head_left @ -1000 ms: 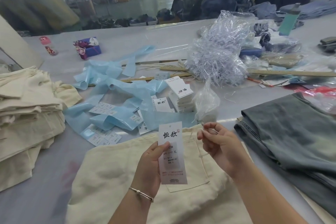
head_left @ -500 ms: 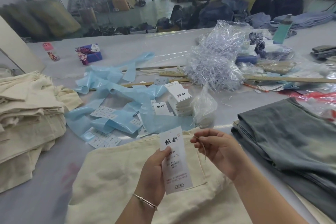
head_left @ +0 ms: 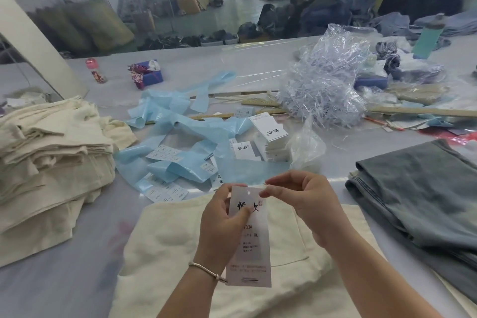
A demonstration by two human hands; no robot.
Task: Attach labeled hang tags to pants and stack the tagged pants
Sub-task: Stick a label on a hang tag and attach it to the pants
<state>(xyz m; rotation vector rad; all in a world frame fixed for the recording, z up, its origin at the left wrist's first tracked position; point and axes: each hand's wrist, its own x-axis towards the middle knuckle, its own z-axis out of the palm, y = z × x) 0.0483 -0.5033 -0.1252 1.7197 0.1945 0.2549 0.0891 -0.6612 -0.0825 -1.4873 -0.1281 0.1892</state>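
**Holding a hang tag over the cream pants**

Gripping the hang tag [head_left: 251, 237] upright, our left hand [head_left: 222, 224] has its thumb across the printed face and its fingers curled behind. Our right hand [head_left: 300, 201] pinches something fine at the tag's top edge, beside the punched hole; we cannot tell what it is. Just beneath the tag lie the cream pants [head_left: 165, 245], flat on the bench [head_left: 64, 279]. Left of the tag sits a stack of cream pants [head_left: 49, 152], and to its right a folded grey-blue pair [head_left: 423, 201]. Beyond the tag we see loose blue backing strips [head_left: 185, 142] with small sticker sheets among them, then a pile of spare tags [head_left: 268, 137]. Farther from the tag, a clear bag of plastic fasteners [head_left: 325, 85] rests beside wooden rulers [head_left: 413, 111].
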